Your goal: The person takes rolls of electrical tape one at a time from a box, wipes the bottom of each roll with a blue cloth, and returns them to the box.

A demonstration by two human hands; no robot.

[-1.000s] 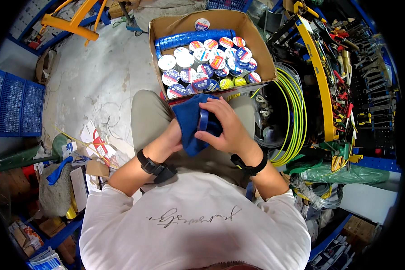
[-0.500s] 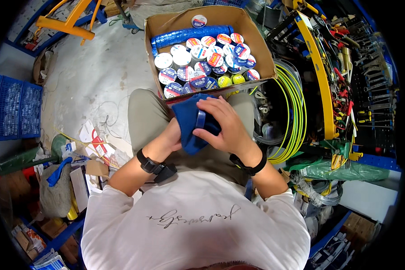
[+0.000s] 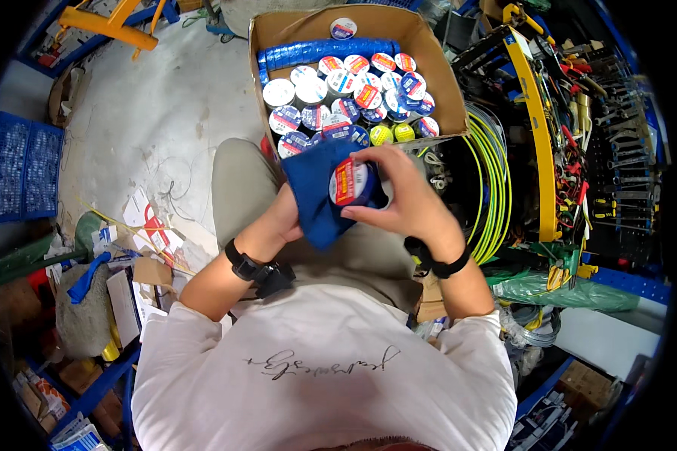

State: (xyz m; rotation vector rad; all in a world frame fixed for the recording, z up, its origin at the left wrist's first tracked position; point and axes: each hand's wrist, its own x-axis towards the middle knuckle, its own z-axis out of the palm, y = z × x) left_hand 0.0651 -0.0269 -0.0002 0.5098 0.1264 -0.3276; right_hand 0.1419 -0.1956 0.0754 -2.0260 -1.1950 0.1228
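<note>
A: Where is the tape roll lying in relation to the hands?

B: It is sitting between them, at the fingertips of the right hand. Its round end, labelled in red, white and blue, is facing up toward the viewer.

A: How is each hand being engaged?

B: The right hand is gripping the roll from the right side, the fingers reaching over the upper edge and the thumb lying at the lower one. The left hand is resting at the left edge of a blue cloth. That cloth is covering its fingers, so one cannot tell whether they are closing on anything.

A: Are the hands meeting?

B: Their visible parts are staying apart, with roll and cloth lying between them. The roll is overlapping the cloth, which is spreading behind it and out to its left.

A: What is surrounding this group?

B: An open cardboard box is standing just beyond the hands, holding many rolls on end, two of them yellow. A blue wrapped stack is lying along its far side. To the right, a yellow-green cable coil is curving beside the box.
</note>
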